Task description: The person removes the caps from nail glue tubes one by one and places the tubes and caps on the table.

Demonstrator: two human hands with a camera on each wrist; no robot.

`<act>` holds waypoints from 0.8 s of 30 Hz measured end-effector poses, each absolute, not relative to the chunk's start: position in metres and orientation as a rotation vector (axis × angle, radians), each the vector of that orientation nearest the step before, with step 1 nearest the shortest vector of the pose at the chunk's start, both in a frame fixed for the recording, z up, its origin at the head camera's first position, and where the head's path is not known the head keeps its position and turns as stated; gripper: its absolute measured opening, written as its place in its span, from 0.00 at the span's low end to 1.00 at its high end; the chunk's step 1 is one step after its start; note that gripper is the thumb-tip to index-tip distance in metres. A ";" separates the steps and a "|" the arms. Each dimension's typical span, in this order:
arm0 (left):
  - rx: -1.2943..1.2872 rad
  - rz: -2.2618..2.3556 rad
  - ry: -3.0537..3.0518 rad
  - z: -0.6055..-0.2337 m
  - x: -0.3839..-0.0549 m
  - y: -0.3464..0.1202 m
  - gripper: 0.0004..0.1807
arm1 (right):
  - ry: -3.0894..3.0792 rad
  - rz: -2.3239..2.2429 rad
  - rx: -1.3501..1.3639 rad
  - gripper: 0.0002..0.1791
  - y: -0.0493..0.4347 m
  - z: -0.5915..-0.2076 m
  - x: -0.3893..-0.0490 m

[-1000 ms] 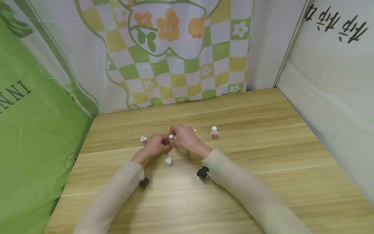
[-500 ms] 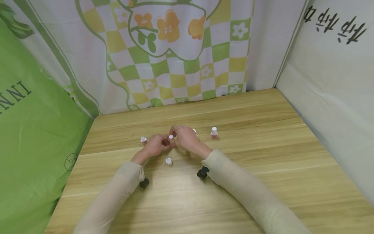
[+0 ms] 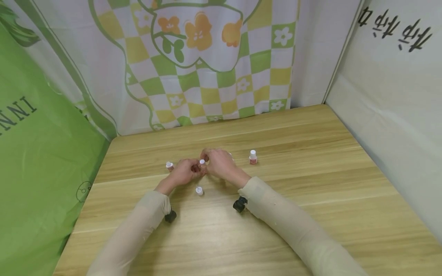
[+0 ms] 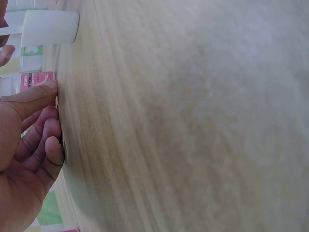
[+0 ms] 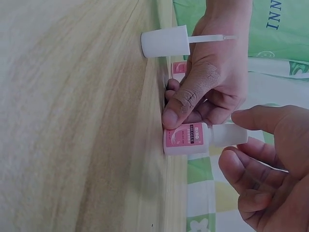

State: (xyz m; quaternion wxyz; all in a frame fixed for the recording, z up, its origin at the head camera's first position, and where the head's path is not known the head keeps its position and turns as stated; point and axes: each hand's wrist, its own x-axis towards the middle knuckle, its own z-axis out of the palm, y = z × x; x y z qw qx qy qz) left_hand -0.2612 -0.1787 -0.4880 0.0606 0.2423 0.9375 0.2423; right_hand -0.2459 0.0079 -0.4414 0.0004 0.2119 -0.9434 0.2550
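Note:
In the head view, a small nail glue bottle [image 3: 202, 162] stands between both hands near the table's middle. My left hand [image 3: 183, 171] holds it low at its pink-labelled body, the thumb against the label [image 5: 186, 136]. At the bottle's top, the fingers of my right hand [image 3: 221, 163] pinch the white cap [image 5: 228, 135]. Nearer to me, a loose white brush cap [image 3: 199, 190] stands on the table with its brush stem [image 5: 207, 38] pointing up. The left wrist view shows the left thumb and curled fingers [image 4: 36, 125] at the bottle.
Another bottle [image 3: 169, 165] stands just left of the left hand. To the right of the right hand is a white-capped bottle [image 3: 253, 157], and one more [image 3: 230, 155] is mostly hidden behind that hand. The wooden table [image 3: 293, 214] meets fabric walls at the back and sides.

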 end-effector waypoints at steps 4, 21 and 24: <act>0.744 0.732 2.830 -0.488 -0.262 -0.179 0.07 | -2.958 0.824 0.665 0.08 0.008 -0.441 -0.246; 0.725 0.718 2.848 -0.487 -0.260 -0.178 0.07 | -2.972 0.781 0.660 0.08 0.007 -0.438 -0.245; 0.719 0.715 2.845 -0.487 -0.259 -0.178 0.08 | -2.969 0.787 0.676 0.08 0.007 -0.438 -0.245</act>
